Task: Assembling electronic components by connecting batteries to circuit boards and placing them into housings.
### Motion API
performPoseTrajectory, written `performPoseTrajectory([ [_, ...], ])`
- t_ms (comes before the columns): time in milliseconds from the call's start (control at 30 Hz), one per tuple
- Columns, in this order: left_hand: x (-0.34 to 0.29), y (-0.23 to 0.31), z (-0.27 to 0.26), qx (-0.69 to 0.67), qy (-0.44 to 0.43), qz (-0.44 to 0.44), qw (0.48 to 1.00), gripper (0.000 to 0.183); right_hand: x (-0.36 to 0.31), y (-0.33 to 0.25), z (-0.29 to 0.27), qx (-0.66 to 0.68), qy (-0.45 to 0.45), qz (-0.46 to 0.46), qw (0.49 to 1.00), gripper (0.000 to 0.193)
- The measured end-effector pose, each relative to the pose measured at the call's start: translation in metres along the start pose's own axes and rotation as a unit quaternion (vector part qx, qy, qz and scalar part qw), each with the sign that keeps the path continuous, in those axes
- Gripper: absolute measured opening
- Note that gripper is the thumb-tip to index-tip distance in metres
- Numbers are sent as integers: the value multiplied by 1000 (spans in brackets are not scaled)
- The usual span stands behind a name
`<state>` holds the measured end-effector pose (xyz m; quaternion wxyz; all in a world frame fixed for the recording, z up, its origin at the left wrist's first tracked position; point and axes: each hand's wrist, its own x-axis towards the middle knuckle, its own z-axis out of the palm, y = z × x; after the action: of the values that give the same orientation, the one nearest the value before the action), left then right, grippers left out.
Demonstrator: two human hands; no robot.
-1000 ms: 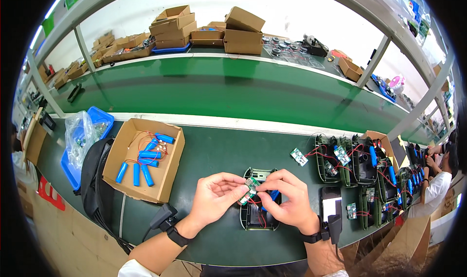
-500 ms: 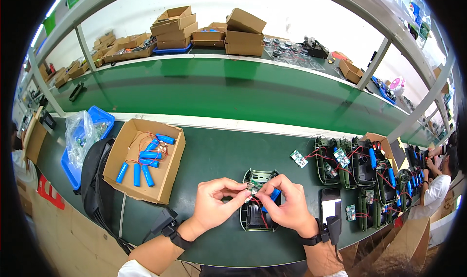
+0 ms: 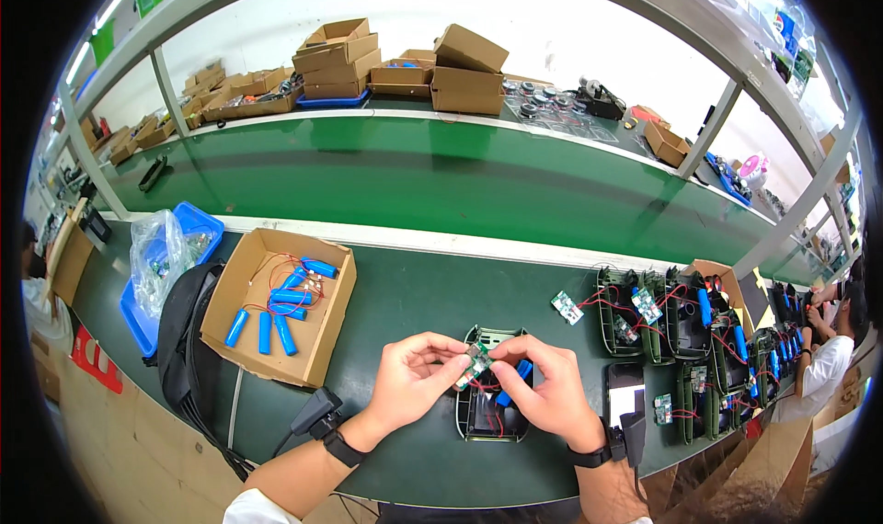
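My left hand (image 3: 418, 381) pinches a small green circuit board (image 3: 475, 366) between thumb and fingertips. At the board's right edge, my right hand (image 3: 544, 384) closes its thumb and index finger on it; any small plug between those fingertips is hidden. Just below the board lies an open dark green plastic housing (image 3: 478, 416), resting on the table. Inside it is a blue cylindrical battery (image 3: 515, 383), partly covered by my right hand. Thin red wires show in the housing's lower part.
Left of my hands stands a cardboard box (image 3: 336, 317) of blue wired batteries, beside a black bag (image 3: 184, 326) and a blue tray (image 3: 138, 317). To the right are a phone (image 3: 626, 400) and several wired housings (image 3: 618, 317). A co-worker (image 3: 828, 363) sits at the far right.
The right fingertips have shifted up along the board's edge, and more of the board now shows between both hands. The whole view has shifted slightly.
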<state>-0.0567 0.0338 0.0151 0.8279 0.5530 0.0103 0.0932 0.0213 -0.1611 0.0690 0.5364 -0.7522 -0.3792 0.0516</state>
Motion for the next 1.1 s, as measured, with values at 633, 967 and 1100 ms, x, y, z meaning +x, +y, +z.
performPoseTrajectory([
  [633,0,2,-9,-42,-30,-64,997,17,5,4,7,-151,-52,-192,968,27],
  [967,2,-1,-5,-46,-3,-50,998,16,5,10,4,-142,-34,-158,977,27],
  [1100,3,4,-6,-24,27,-35,999,14,9,5,-6,-104,104,-87,985,28],
])
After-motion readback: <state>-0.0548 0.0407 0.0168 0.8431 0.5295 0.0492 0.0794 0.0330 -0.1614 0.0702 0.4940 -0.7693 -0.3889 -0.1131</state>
